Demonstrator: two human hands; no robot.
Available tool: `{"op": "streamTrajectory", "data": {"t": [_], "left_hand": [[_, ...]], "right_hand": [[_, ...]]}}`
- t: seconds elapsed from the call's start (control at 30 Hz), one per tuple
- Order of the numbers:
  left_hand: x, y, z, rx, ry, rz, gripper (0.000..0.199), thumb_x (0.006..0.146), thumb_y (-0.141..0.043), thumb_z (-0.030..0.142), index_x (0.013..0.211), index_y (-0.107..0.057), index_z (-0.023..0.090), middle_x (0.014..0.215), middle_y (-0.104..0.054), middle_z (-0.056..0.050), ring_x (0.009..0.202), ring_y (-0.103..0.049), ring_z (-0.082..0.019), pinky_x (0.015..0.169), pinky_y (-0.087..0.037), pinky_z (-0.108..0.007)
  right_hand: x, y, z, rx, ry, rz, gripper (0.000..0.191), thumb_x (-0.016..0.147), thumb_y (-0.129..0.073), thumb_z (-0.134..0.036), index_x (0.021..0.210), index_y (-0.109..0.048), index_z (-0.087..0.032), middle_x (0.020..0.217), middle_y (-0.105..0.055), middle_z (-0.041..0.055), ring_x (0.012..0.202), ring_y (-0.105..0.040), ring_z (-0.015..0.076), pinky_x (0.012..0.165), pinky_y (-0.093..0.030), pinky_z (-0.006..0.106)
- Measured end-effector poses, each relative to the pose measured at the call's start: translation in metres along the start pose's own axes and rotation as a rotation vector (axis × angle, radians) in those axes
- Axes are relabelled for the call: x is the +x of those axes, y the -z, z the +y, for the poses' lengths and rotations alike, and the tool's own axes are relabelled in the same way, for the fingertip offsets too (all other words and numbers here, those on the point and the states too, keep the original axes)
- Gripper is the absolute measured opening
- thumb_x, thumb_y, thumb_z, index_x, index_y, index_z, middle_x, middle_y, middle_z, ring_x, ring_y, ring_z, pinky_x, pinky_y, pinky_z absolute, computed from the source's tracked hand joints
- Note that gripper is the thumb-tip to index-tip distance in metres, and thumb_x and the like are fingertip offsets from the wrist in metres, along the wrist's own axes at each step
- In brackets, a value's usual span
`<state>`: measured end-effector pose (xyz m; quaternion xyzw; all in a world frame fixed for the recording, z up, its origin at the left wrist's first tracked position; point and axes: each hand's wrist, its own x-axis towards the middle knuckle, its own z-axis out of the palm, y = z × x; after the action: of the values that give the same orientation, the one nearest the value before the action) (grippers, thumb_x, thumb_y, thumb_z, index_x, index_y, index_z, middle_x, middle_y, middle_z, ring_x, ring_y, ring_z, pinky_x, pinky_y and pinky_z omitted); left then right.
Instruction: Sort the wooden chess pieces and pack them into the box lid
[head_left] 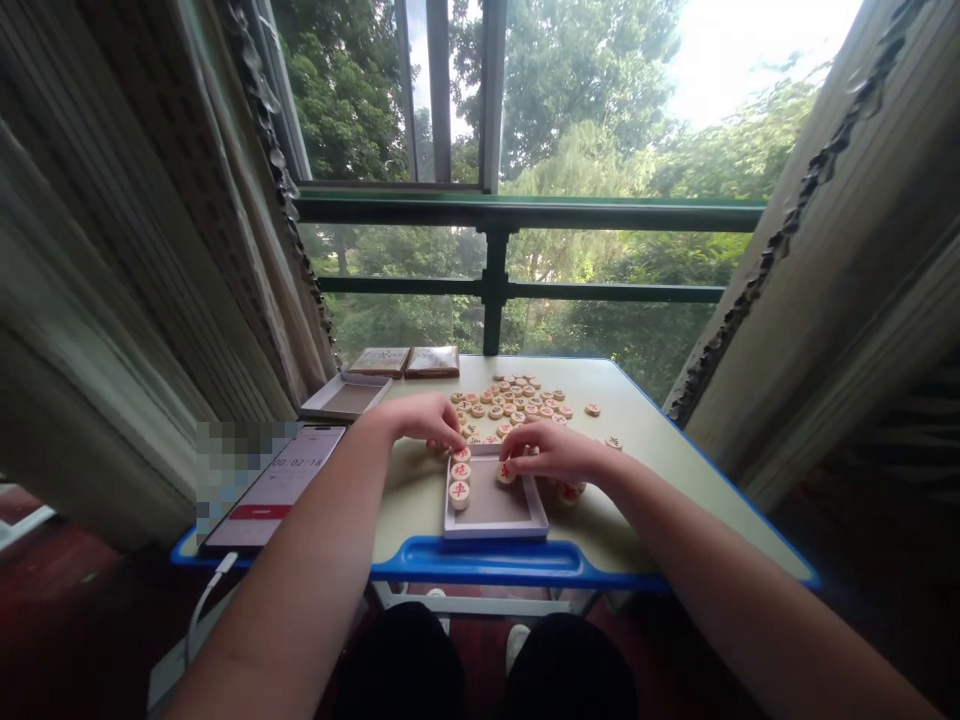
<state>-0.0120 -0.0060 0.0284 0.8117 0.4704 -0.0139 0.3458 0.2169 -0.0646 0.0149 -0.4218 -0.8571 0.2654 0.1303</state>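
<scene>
An open white cardboard box (496, 531) lies on the table near its front edge. Down its left side runs a column of round xiangqi pieces (460, 494) with red characters. At the top of that column, my left hand (426, 416) has its fingers closed on a red-marked piece (462, 455). My right hand (551, 448) reaches over the box's right side and pinches another xiangqi piece (505, 473) just above or on the box floor; which, I cannot tell. Many loose pieces (517, 405) are scattered beyond the box, and a few sit by my right wrist.
A phone (281, 485) showing a timer lies at the left, with a white cable (206, 600). Behind it are a box lid (346, 396) and two flat packages (432, 362). The table (697, 510) has a blue rim, and curtains (817, 230) flank the window.
</scene>
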Motion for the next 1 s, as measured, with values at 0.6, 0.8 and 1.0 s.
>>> {"op": "streamTrajectory", "data": {"t": [0.6, 0.8, 1.0], "left_hand": [[-0.002, -0.001, 0.005, -0.129, 0.029, 0.022, 0.036, 0.065, -0.061, 0.050, 0.063, -0.066, 0.014, 0.064, -0.065, -0.004, 0.051, -0.051, -0.010, 0.045, -0.030, -0.022], [0.005, -0.002, -0.003, -0.197, 0.000, 0.071, 0.035, 0.063, -0.063, 0.048, 0.065, -0.067, 0.013, 0.068, -0.067, -0.006, 0.055, -0.055, -0.012, 0.045, -0.036, -0.022], [0.009, -0.004, -0.004, -0.179, 0.040, 0.185, 0.035, 0.065, -0.061, 0.047, 0.062, -0.066, 0.013, 0.064, -0.066, -0.007, 0.051, -0.054, -0.012, 0.045, -0.036, -0.023]], "right_hand": [[0.005, -0.003, 0.012, 0.096, -0.135, 0.040, 0.016, 0.072, -0.059, -0.029, 0.083, -0.066, -0.020, 0.075, -0.066, -0.0001, 0.065, -0.056, 0.0126, 0.058, -0.042, 0.022], [0.007, -0.001, 0.010, -0.072, -0.104, 0.130, 0.015, 0.074, -0.058, -0.029, 0.082, -0.067, -0.020, 0.078, -0.065, 0.0012, 0.072, -0.056, 0.0141, 0.063, -0.041, 0.024], [0.001, -0.004, -0.004, -0.181, 0.021, 0.116, 0.017, 0.076, -0.058, -0.030, 0.087, -0.069, -0.022, 0.080, -0.066, 0.0025, 0.079, -0.055, 0.0168, 0.068, -0.040, 0.026]]}}
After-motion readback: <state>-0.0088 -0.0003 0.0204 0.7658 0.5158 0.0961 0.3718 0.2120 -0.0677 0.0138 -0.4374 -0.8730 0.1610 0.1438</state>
